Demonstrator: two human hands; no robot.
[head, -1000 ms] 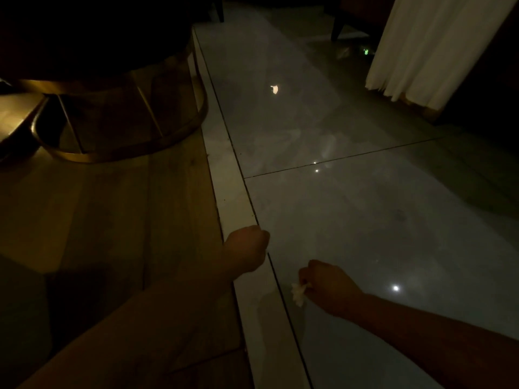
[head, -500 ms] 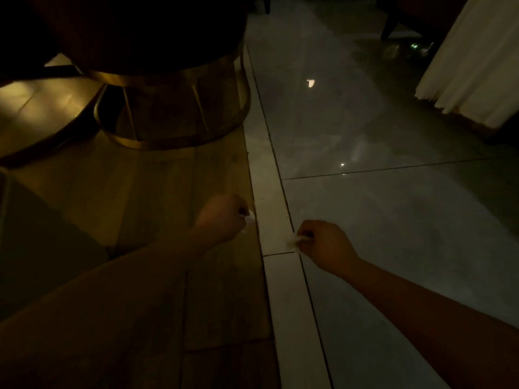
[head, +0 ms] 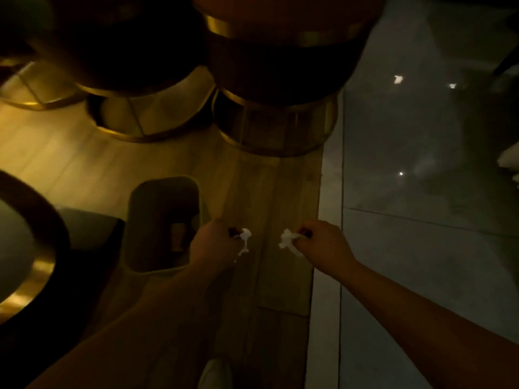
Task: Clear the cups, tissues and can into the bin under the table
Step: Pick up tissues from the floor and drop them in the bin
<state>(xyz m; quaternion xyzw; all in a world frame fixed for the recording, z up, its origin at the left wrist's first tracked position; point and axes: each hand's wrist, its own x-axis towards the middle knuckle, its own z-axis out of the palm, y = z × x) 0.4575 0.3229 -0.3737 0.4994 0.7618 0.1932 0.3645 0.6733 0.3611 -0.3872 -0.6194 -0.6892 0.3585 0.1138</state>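
Left hand (head: 214, 238): fist holding crumpled white tissue scrap (head: 245, 237).
Right hand (head: 323, 240): pinching second white tissue wad (head: 288, 240).
Bin: pale rectangular plastic bin (head: 193, 192), just left of hands.
Advice: carry both over opening, then release.

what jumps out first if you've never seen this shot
Two scraps of white tissue stand out in the dim room: one pinched in the left hand, tissue, the other in the right hand, tissue. Just left of the left hand sits an open bin on the wooden floor, with gold-banded round stools behind.
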